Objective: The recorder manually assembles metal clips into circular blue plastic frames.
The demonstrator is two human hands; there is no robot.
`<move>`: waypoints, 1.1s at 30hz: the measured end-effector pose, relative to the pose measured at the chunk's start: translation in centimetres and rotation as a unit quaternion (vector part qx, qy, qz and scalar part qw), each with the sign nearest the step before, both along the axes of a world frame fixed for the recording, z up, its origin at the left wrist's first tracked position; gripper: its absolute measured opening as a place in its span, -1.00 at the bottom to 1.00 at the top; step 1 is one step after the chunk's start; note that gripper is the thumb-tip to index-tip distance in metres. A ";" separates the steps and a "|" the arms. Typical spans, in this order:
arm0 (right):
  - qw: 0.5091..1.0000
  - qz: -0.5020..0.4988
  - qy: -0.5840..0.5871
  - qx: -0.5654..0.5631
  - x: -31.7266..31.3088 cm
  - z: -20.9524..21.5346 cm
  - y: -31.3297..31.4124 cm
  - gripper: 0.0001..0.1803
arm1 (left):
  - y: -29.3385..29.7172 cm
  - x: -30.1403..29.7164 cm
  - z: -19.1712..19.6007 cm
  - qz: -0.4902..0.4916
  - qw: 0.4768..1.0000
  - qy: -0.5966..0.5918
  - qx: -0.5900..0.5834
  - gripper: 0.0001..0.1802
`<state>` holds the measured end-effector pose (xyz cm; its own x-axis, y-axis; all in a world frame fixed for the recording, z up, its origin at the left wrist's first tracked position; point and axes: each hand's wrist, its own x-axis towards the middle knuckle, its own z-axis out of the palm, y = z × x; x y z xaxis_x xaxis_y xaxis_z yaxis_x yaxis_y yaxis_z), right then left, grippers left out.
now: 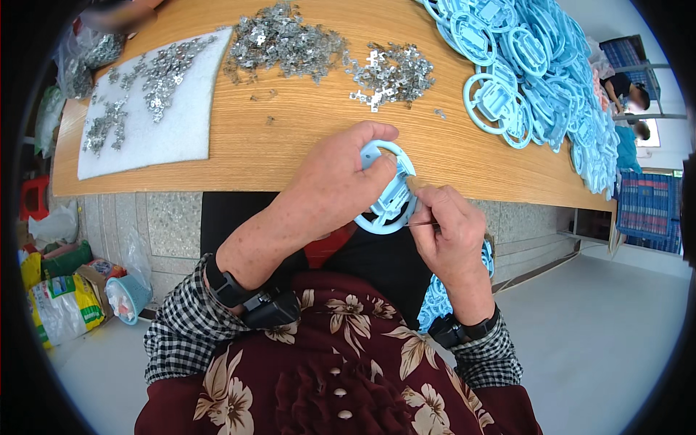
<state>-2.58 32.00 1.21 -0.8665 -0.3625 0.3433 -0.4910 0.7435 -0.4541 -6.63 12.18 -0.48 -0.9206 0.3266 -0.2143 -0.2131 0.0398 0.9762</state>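
Observation:
A light-blue ring-shaped plastic part [404,204] with a crossbar is held at the table's front edge, above my lap. My left hand [337,174] is closed on its upper left, thumb pressed on the crossbar and index finger over the top of the rim. At the part's right side is my right hand [451,221], its fingers pinched together around a thin dark rod-like piece [420,224]. Most of that piece is hidden by the fingers, so its kind does not show. The right fingertips touch or nearly touch the ring's rim.
Small metal clips lie in a large pile [286,43] and a smaller pile [395,72]; more rest on a white foam sheet [192,138]. A big heap of blue plastic parts [536,58] covers the table's right side. More blue parts [435,304] sit beside my lap.

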 end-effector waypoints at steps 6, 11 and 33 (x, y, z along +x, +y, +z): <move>0.981 -0.106 -0.062 -0.148 -0.1 -0.9 0.9 -0.78 | -0.4 0.0 0.3 0.002 0.999 -0.036 0.041 -0.50; 0.822 -0.113 -0.358 -0.427 -0.6 -0.4 0.6 -0.70 | -1.4 -0.1 0.2 -0.014 0.992 -0.025 0.121 -0.47; 0.729 -0.043 -0.490 -0.475 -0.9 2.4 -2.0 -0.69 | -3.2 0.6 1.4 -0.057 0.933 0.309 -0.173 -0.55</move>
